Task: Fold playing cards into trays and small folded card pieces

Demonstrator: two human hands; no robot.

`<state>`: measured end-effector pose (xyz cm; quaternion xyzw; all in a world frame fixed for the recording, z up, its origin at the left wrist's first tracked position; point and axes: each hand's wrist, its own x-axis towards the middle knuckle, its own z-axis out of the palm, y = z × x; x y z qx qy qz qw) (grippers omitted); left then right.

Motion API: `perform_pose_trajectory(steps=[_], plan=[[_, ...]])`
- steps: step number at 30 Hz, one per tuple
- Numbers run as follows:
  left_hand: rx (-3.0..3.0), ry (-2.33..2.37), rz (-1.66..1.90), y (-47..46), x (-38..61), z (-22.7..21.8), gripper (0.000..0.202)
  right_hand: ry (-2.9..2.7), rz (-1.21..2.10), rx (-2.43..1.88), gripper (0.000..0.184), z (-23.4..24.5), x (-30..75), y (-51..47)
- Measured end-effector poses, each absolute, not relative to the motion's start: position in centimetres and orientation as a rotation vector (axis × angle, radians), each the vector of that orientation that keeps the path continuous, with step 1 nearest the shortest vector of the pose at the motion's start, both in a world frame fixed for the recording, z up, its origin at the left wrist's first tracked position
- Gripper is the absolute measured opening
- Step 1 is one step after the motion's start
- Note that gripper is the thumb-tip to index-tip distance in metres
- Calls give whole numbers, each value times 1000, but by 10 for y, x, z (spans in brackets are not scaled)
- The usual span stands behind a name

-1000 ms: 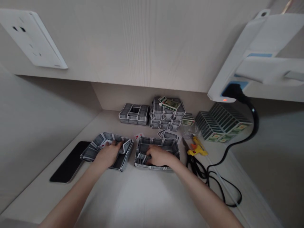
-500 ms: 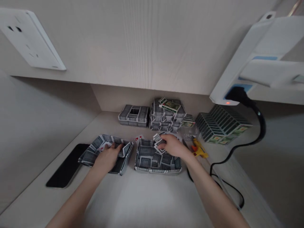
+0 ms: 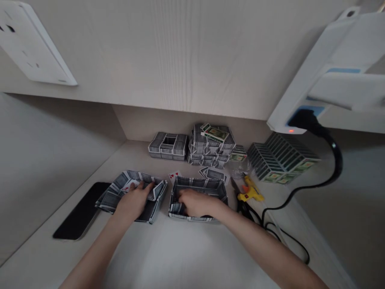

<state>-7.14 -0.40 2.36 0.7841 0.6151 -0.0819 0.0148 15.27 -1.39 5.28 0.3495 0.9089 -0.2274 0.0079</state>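
Two open boxes made of grey-backed playing cards lie on the pale desk. My left hand (image 3: pixel 132 202) rests palm down inside the left card box (image 3: pixel 112 195), fingers bent over loose cards there. My right hand (image 3: pixel 195 202) is down inside the right card box (image 3: pixel 198 185), fingers curled against its floor; what they press on is hidden. A red-pip card (image 3: pixel 173 175) lies face up between the boxes at the back. A loose pile of cards (image 3: pixel 214 174) sits just behind the right box.
A black phone (image 3: pixel 78 210) lies at the left. Finished card boxes (image 3: pixel 169 145) and a stack (image 3: pixel 210 146) stand at the back wall, with green card packs (image 3: pixel 281 158) to the right. A yellow glue gun (image 3: pixel 249 192) and a black cable (image 3: pixel 279 233) lie right of my arm.
My right hand had reached back to the loose cards behind the box, and it has come down into the right box again. The left hand has stayed in the left box.
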Motion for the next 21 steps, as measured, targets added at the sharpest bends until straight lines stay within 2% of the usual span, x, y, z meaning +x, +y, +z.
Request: perform_pose_trajectory(steps=[5, 8, 13, 14, 16, 19, 21], plan=[[2439, 1925, -257, -3, -72, 20, 61, 2717, -780, 1349, 22, 59, 163, -6], [2468, 1938, -250, -3, -73, 18, 60, 2781, -883, 1643, 36, 66, 185, 2], [2444, 1961, -281, -3, -71, 21, 60, 2764, -1410, 1827, 58, 73, 218, 8], [2437, 1960, -289, -4, -70, 23, 59, 2761, -1448, 1824, 58, 75, 222, 8], [2432, 1943, -290, -4, -70, 24, 59, 2775, -1396, 1781, 42, 77, 227, 6], [2423, 1934, -263, -4, -70, 25, 57, 2820, -1125, 1636, 13, 77, 225, 1], [2414, 1950, -260, -4, -70, 24, 58, 2853, -951, 1477, 8, 72, 219, -3]])
